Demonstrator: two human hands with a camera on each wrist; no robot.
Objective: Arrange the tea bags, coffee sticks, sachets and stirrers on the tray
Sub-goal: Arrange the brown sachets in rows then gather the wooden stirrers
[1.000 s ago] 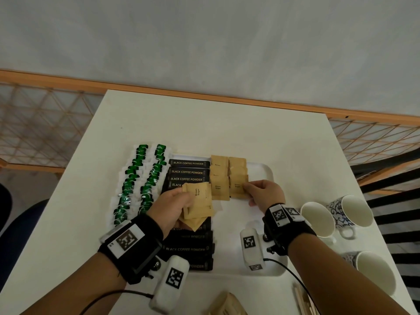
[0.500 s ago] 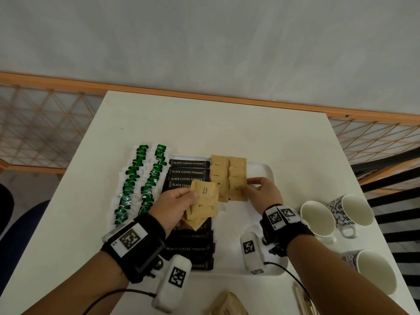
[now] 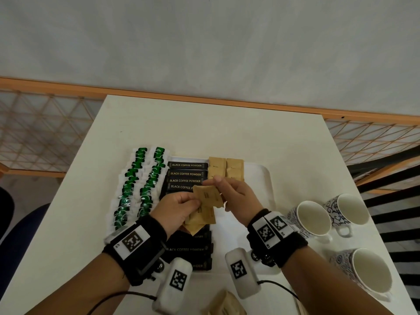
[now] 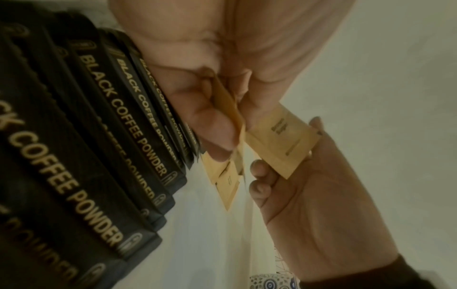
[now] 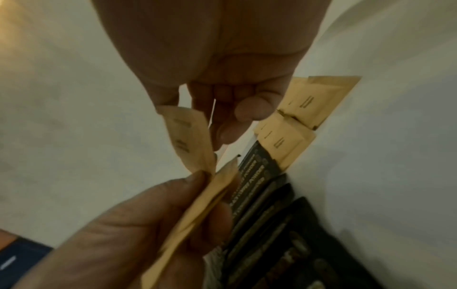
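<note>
My left hand [image 3: 179,208] grips a small stack of brown sachets [image 3: 201,218] above the black coffee sticks. My right hand [image 3: 236,194] pinches the top sachet [image 3: 208,196] of that stack, its far end between thumb and fingers; the right wrist view shows this sachet [image 5: 190,138] bent away from the stack [image 5: 197,205]. On the white tray [image 3: 266,178], placed sachets [image 3: 226,167] lie in two columns at the far end. Coffee sticks [image 3: 186,173] run in a column beside them. Green tea bags [image 3: 136,185] form two columns at the left.
Three white cups with blue patterns stand to the right of the tray [image 3: 313,219], [image 3: 350,208], [image 3: 368,269]. A brown paper bag [image 3: 225,303] lies at the table's near edge. A wooden lattice railing runs behind the table.
My right hand left the placed sachets on the tray, moved left to the stack in my left hand and took hold of its top sachet. The left hand stayed roughly in place.
</note>
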